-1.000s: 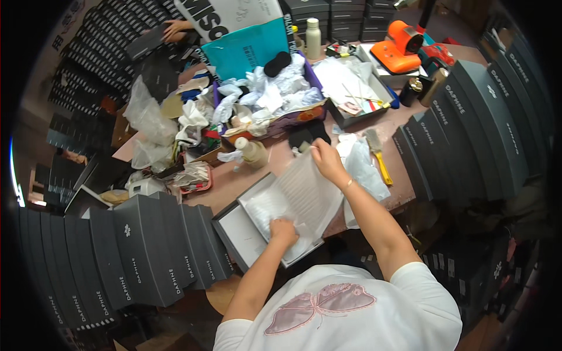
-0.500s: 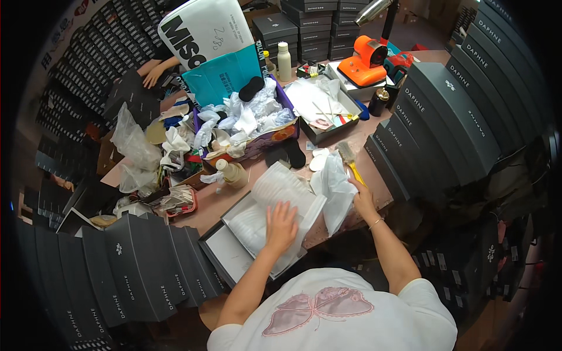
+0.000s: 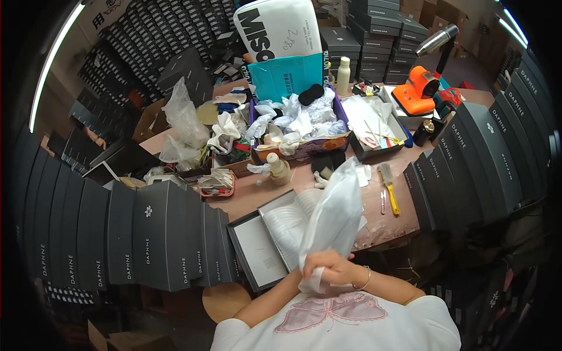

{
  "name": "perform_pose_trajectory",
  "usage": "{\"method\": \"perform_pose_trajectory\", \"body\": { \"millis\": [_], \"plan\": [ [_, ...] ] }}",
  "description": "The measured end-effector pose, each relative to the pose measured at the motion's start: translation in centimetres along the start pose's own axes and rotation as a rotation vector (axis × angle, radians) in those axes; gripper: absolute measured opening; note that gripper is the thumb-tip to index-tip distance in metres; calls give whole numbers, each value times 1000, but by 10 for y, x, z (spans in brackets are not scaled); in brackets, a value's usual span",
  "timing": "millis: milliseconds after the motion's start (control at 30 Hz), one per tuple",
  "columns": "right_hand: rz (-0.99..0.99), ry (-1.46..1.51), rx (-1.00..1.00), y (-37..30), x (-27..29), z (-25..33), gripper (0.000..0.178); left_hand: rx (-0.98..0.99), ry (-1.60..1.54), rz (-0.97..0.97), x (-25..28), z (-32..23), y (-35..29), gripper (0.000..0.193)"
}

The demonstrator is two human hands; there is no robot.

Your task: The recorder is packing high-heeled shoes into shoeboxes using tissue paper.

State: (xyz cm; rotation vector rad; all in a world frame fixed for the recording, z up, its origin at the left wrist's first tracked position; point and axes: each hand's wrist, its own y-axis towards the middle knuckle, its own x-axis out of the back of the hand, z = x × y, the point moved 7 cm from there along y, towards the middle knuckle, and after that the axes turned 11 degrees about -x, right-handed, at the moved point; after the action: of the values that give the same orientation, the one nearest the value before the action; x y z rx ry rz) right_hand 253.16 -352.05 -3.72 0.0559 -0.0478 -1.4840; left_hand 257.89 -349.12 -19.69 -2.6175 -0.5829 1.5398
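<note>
In front of my chest, a long white translucent bag point(image 3: 336, 213) stands raised above the table edge. My right hand point(image 3: 329, 268) is closed round its lower end. My left hand is mostly hidden behind the right hand and the bag, so its grip is unclear; only its forearm point(image 3: 272, 301) shows plainly. Just left of the bag lies an open dark shoe box point(image 3: 275, 203) lined with ribbed white foam sheet point(image 3: 287, 225). A tray-like box part with a pale inside point(image 3: 257, 245) sits against it.
Dark shoe boxes are stacked at left point(image 3: 158, 234) and right point(image 3: 477, 158). A yellow-handled brush point(image 3: 391, 196) lies right of the bag. A cream bottle point(image 3: 278, 169) and a purple carton of crumpled paper point(image 3: 342, 120) stand beyond. An orange device point(image 3: 414, 93) is at the back right.
The white bag has come up off the table toward my chest. My left hand has left the foam sheet and moved beside the right. The view has shifted, and the brush now lies uncovered.
</note>
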Motion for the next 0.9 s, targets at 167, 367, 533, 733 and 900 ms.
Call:
{"method": "perform_pose_trajectory", "body": {
  "millis": [167,367,533,733,900],
  "plan": [
    [237,119,-478,-29,-18,-85,24,-290,620,-127,43,-88,-100,98],
    [249,-334,-429,-44,-3,-84,90,-175,1230,-154,32,-156,-124,108],
    [-252,-304,-499,5,18,-100,84,-642,498,-558,77,-120,-40,87],
    [-374,-617,-770,32,25,-250,80,-225,678,-643,171,23,37,80],
    [-1,-490,-537,-8,19,-171,41,30,935,-513,219,52,47,58]
  ]
}}
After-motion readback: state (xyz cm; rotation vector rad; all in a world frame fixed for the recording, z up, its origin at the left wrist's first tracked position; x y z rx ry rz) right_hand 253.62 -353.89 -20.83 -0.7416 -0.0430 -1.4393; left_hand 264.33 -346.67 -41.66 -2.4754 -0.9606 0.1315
